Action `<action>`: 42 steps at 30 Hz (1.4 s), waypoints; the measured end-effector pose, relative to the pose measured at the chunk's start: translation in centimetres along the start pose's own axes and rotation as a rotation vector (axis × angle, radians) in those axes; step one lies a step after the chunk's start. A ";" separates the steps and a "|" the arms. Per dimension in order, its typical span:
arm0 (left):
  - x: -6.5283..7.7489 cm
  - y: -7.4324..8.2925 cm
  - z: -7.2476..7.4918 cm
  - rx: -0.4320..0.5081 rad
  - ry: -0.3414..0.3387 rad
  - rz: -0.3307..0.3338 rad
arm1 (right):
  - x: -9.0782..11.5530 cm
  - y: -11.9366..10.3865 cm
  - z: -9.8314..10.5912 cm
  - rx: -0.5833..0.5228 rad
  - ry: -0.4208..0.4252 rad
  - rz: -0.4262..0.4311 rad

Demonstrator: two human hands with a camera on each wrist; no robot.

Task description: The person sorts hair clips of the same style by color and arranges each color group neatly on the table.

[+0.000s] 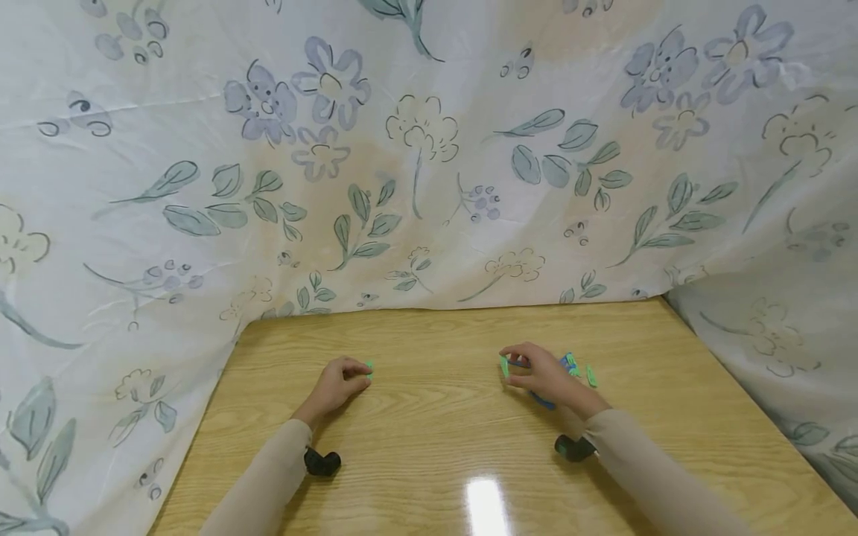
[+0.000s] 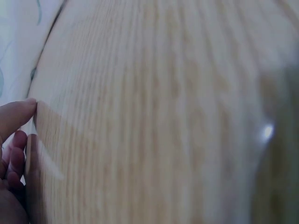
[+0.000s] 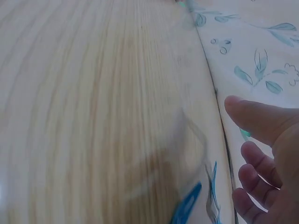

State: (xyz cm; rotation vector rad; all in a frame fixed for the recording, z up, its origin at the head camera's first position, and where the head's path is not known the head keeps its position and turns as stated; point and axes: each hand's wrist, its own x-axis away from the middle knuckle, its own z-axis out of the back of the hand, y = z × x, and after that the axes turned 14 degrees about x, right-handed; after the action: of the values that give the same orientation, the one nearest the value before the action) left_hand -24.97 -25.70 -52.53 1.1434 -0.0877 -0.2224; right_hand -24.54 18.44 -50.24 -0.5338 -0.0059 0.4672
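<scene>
- I have the left hand (image 1: 338, 383) over the left part of the desk (image 1: 415, 447), thumb and fingers narrowed on the left green piece (image 1: 369, 370), which sits right at the fingertips
- I see that piece's long axis running away from the person, up and down in the head view; it is too small for me to tell one end from the other
- I have the right hand (image 1: 546, 378) well apart from the left, thumb and fingers bowed in a wider curve, holding the right green piece (image 1: 505, 366) between their tips
- I read this piece's long axis as running from fingertip to thumb, nearly straight up and down in the head view, its far end leaning slightly left; I cannot tell which end is its front
- Just beyond the right hand, on its outer side, I see a blue-and-green cluster (image 1: 570, 364), its pieces pointing mixed ways
- To the right of that cluster lies a loose green piece (image 1: 590, 375), long axis running away from the person, far end tipped a little left
- Under the right hand, a blue strip (image 1: 543, 400) slants, near end toward the right
- Behind the desk I see a floral cloth (image 1: 429, 246)
</scene>
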 end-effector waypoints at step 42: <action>0.5 0.1 -0.1 -0.010 -0.006 0.007 | -5.4 -9.0 -7.2 -0.151 -0.093 0.051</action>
State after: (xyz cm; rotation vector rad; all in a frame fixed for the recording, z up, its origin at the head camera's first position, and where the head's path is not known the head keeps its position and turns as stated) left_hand -24.49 -25.69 -52.47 1.1322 -0.0955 -0.2199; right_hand -24.60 5.74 -51.45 -0.6606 -0.1179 0.5435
